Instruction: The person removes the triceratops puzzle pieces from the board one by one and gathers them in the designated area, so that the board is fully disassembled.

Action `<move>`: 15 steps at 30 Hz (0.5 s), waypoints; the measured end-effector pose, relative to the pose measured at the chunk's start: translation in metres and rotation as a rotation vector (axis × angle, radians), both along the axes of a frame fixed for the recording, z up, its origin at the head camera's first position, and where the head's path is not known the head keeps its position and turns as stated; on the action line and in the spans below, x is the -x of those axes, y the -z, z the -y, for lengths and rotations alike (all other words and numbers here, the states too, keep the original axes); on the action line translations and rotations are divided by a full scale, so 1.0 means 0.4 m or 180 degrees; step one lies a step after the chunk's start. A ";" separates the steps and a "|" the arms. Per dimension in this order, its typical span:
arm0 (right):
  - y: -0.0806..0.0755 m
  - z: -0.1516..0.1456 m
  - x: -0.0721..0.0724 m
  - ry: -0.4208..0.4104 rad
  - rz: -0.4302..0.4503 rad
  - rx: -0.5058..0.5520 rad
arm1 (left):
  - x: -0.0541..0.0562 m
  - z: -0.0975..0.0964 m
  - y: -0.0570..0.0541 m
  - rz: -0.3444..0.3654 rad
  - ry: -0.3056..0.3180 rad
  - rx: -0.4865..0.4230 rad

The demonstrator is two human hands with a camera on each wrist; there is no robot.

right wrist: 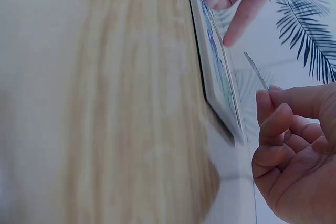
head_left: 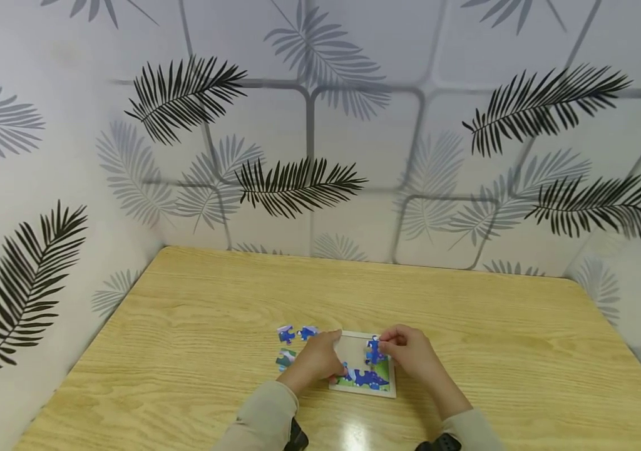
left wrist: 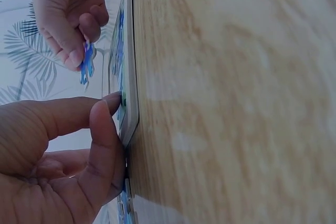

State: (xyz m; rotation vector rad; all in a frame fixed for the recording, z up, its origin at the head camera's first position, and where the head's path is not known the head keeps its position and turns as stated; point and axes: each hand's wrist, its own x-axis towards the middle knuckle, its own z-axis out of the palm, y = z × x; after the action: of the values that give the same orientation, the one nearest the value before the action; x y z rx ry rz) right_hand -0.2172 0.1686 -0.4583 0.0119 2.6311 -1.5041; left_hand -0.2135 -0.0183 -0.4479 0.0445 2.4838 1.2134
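My right hand [head_left: 410,352] pinches a blue puzzle piece [head_left: 374,348] between thumb and fingertips, over the right part of a shallow framed puzzle tray [head_left: 362,393]. In the right wrist view the piece [right wrist: 256,71] shows edge-on, raised off the tray. My left hand [head_left: 316,357] holds the tray by its left side. Its thumb reaches over the rim onto the picture in the left wrist view, with other fingers against the edge. Fitted pieces [head_left: 368,378] along the tray's near side show a blue figure on green. The left hand covers the tray's left part.
Left of the tray lie several loose puzzle pieces: a blue one [head_left: 285,334], another blue one [head_left: 307,332] close by, and a green-and-white one [head_left: 284,359] partly behind the left hand. The wooden table [head_left: 213,294] meets a leaf-patterned wall [head_left: 354,219] at the back.
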 end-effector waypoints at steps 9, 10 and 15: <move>0.001 -0.058 0.007 0.0177 0.0052 0.0080 | -0.002 0.002 -0.002 -0.0059 0.0014 -0.0058; 0.000 -0.064 0.008 0.0189 0.0045 0.0080 | -0.002 0.002 -0.003 -0.0060 0.0017 -0.0054; 0.001 -0.091 0.010 0.0222 -0.0003 0.0051 | -0.003 0.001 -0.002 -0.0043 0.0017 -0.0047</move>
State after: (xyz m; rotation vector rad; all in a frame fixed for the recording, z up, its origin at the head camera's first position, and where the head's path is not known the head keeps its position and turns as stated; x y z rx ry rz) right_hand -0.2213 0.2049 -0.4586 0.1026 2.6455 -1.5466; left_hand -0.2123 -0.0185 -0.4472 0.0635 2.4849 1.2332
